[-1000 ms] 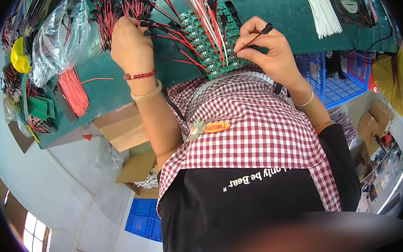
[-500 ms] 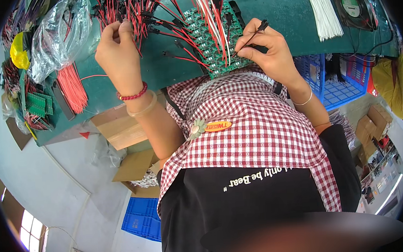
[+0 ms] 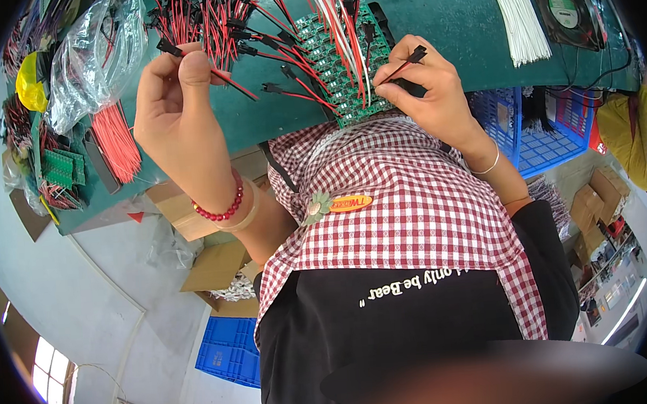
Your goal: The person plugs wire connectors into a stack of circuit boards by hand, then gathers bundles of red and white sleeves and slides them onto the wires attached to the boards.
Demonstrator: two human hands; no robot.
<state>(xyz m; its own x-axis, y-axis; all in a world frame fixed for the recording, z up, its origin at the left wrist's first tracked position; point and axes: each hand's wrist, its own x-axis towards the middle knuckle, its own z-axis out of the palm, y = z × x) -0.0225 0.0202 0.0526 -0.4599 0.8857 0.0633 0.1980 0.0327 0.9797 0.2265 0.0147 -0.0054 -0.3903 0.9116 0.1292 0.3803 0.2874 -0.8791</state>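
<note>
My left hand (image 3: 182, 125) pinches a red-and-black wire lead (image 3: 241, 90) between thumb and fingers; its black plug end sticks out at the upper left, and its bare end points right. Closed over the near right corner of a green circuit board panel (image 3: 377, 56), my right hand (image 3: 435, 95) grips another short wire lead (image 3: 404, 65) with a black plug pointing up and right. Its other end is hidden by the fingertips. Several red-and-black leads run off the panel's left side, and white and red wires stand across its middle.
A pile of red-and-black leads (image 3: 205, 24) lies beyond my left hand. Further left are a clear plastic bag (image 3: 96, 60), red wires (image 3: 118, 144) and small green boards (image 3: 61, 168). White wires (image 3: 517, 20) and a black fan (image 3: 565, 11) lie right; a blue crate (image 3: 550, 147) stands below.
My left hand has come back from the pile of leads toward me, now with one lead in its fingers. The right hand has barely shifted, still gripping its lead beside the panel.
</note>
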